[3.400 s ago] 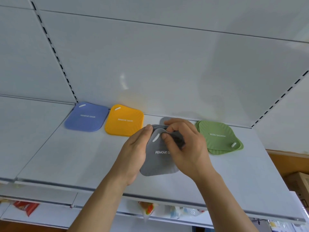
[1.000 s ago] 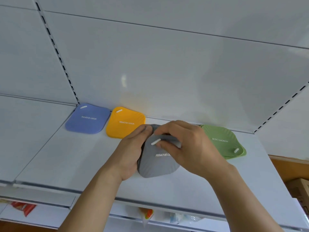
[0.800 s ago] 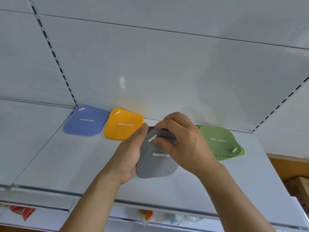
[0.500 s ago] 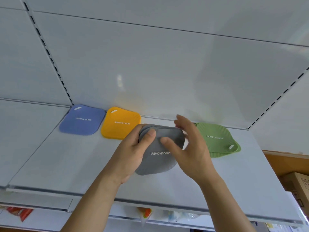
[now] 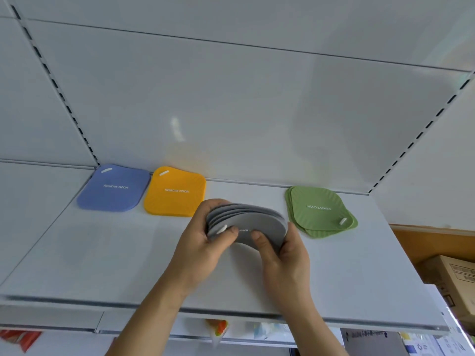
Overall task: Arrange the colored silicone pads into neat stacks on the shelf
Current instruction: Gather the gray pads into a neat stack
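Grey silicone pads point(image 5: 253, 223), several fanned and bowed, held above the middle of the shelf point(image 5: 102, 255): my left hand point(image 5: 203, 249) and right hand point(image 5: 285, 260) both grip them. Blue pad point(image 5: 114, 188), orange pad point(image 5: 176, 191) and green stack point(image 5: 320, 210) lie along the back edge.

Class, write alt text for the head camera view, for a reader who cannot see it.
Two hands, left hand and right hand, hold a fanned bunch of grey pads above a white shelf. Behind them lie a blue pad, an orange pad and, to the right, a loose stack of green pads.
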### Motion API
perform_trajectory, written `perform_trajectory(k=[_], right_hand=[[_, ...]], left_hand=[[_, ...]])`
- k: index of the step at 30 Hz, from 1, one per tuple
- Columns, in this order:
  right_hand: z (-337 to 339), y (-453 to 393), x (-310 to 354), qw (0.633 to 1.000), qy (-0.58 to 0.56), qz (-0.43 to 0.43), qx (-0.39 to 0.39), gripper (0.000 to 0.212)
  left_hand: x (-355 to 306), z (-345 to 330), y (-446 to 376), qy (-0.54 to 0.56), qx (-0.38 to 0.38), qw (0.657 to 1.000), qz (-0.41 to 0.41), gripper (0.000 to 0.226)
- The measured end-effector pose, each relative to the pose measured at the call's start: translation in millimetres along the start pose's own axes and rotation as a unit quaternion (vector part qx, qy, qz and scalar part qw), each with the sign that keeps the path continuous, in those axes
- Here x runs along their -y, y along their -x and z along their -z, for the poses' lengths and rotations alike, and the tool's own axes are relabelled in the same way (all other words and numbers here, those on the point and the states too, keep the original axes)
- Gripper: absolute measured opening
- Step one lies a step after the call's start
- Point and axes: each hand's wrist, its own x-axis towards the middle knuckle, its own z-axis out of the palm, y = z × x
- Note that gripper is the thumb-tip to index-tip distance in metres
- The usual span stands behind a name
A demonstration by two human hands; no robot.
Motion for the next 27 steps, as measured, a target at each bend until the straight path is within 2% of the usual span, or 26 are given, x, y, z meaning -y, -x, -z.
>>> perform_trajectory(k=[3,7,10,14,19,22,27], right_hand=[[1,-1,-1,1.000,0.015,-0.009,0.014,0.015],[7,-7,1,0.999,0.039,0.024,0.015,0.029],[5,-7,2,1.000,-0.001,0.017,0.001,0.034],[-2,-10,-1,0.997,-0.069,-0.031,0.000,0.028],[-4,-8,2,0.996,-0.088,-0.025,0.003,0.030],[-5,-8,1,0.997,-0.076,-0.024,0.001,0.034],[-7,-10,1,1.000,-0.011,-0.009,-0.001,0.025]], left_hand=[[4,-8,2,0.027,-0.043,0.999,0.013,0.032],[-1,-14,0,0.020,-0.048,0.999,0.012,0.030],[-2,-18,0,0.009,-0.046,0.999,0.013,0.030],[2,-21,-4,0.011,-0.083,0.996,0.014,0.032],[2,-30,-7,0.029,-0.110,0.994,0.004,0.029],[3,-30,-7,0.030,-0.112,0.993,0.003,0.028],[8,-27,-8,0.025,-0.113,0.993,0.024,0.027]])
